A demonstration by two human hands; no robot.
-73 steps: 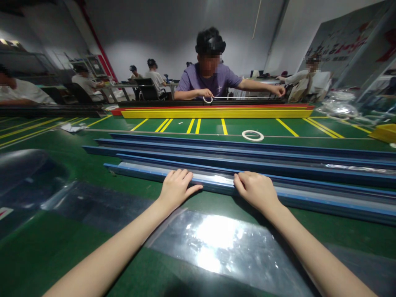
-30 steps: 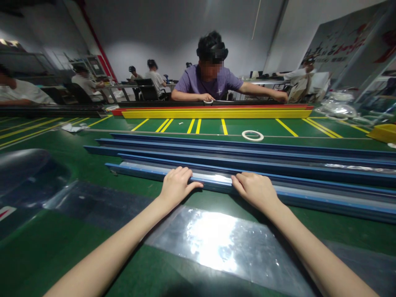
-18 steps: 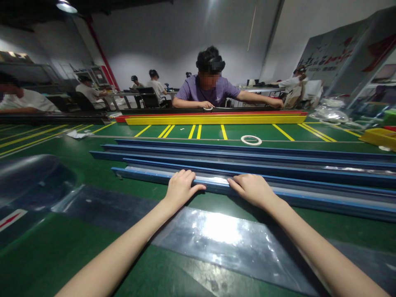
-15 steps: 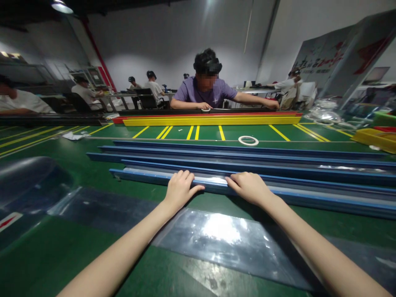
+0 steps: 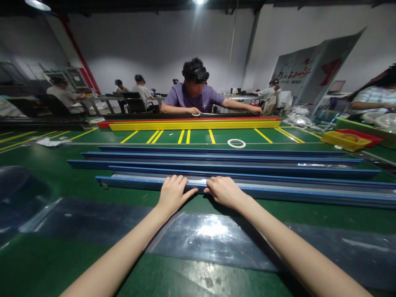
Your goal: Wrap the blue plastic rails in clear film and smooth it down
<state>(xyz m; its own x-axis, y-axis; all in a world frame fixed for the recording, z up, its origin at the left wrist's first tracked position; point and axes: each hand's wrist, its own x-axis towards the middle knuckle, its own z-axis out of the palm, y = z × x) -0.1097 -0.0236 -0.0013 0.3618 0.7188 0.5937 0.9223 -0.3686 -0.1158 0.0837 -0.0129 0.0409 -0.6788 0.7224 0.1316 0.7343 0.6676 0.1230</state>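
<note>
The nearest blue channel [image 5: 130, 185], a long straight profile, lies crosswise in front of me with a pale strip along its inside. My left hand [image 5: 173, 192] rests on its front wall, fingers curled over the edge and thumb stretched along the outer side. Close beside it to the right, my right hand [image 5: 224, 192] grips the same wall with bent fingers; those fingertips are partly hidden inside the channel. Between the hands a short bright stretch of the strip shows. Just behind lie more blue channels [image 5: 216, 167], parallel to it.
Clear plastic film [image 5: 192, 243] runs across the green table [image 5: 123, 268] under my forearms, toward a film roll [image 5: 18, 202] at left. Farther back are a white tape ring [image 5: 236, 143], a yellow profile [image 5: 194, 125] and a yellow tray [image 5: 345, 141]. A co-worker [image 5: 198, 97] leans over the far side.
My right hand has slid left along the channel, nearer my left hand, which keeps its hold. The view has turned right, bringing another person in at the right edge.
</note>
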